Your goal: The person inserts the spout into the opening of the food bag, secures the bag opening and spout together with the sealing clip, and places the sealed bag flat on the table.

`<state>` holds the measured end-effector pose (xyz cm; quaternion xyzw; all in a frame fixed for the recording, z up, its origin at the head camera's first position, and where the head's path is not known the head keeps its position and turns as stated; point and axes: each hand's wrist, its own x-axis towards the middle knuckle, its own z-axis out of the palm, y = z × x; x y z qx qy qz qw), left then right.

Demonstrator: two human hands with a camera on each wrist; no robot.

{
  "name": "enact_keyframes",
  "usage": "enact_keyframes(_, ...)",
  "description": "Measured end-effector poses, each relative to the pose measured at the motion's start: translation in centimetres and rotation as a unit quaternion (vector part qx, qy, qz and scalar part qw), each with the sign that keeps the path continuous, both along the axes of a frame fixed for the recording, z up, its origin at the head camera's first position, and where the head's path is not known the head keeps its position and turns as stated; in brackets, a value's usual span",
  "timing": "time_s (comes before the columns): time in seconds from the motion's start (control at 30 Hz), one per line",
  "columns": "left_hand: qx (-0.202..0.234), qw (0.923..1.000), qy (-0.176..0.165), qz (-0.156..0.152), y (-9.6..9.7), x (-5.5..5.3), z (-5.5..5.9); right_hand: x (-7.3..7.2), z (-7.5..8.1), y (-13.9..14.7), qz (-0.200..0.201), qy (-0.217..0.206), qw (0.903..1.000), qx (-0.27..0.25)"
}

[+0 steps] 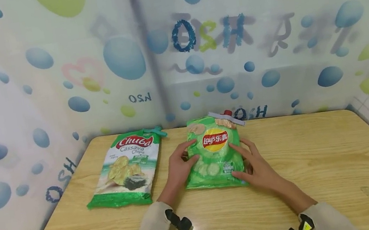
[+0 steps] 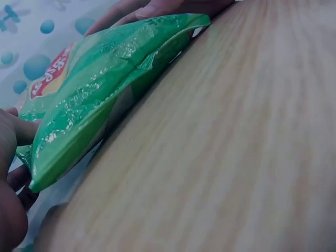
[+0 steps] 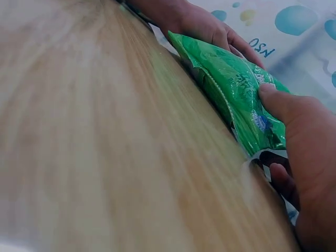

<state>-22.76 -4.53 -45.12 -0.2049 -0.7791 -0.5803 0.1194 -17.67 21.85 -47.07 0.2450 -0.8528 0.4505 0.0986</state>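
A green Lay's chip bag lies on the table with a pale grey sealing clip slanted across its top right corner. My left hand grips the bag's left edge, thumb on the front. At the right edge my right hand holds it, thumb and index finger on the front and other fingers curled below the edge. In the right wrist view, the thumb presses on the green film while fingertips show underneath. The left wrist view has the bag's lower seam close over the wood.
Left of the hands lies a Chuba cassava chip bag with a teal clip at its top right corner. A red cap-like piece shows by the grey clip. A patterned curtain stands behind the wooden table.
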Motion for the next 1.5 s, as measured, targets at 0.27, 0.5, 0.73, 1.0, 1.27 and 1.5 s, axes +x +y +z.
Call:
enact_keyframes(0.27, -0.023, 0.9990, -0.035, 0.018, -0.2, -1.4, -1.1, -0.7, 0.0, -0.5, 0.002, -0.009, 0.9999, -0.004)
enact_keyframes(0.5, -0.038, 0.9979, -0.046, 0.025, -0.3, -1.4, -0.9, -1.2, 0.3, -1.2, 0.013, 0.016, 0.9997, 0.014)
enact_keyframes(0.73, -0.078, 0.9957, -0.033, 0.037, -0.2, -0.8, -1.0, -0.9, 0.5, -1.3, 0.012, 0.048, 0.9958, 0.077)
enact_keyframes(1.0, -0.089, 0.9906, -0.104, 0.002, 0.0, 0.2, -0.7, -0.8, 0.7, -1.1, -0.002, 0.051, 0.9927, 0.110)
enact_keyframes(1.27, -0.076, 0.9898, -0.120, -0.010, -1.2, 0.7, -1.2, -0.6, 0.1, -2.0, -0.010, 0.064, 0.9913, 0.115)
enact_keyframes(1.5, -0.045, 0.9932, -0.108, 0.002, -1.4, 1.9, -0.8, -0.1, -0.4, -2.0, -0.029, 0.091, 0.9911, 0.093)
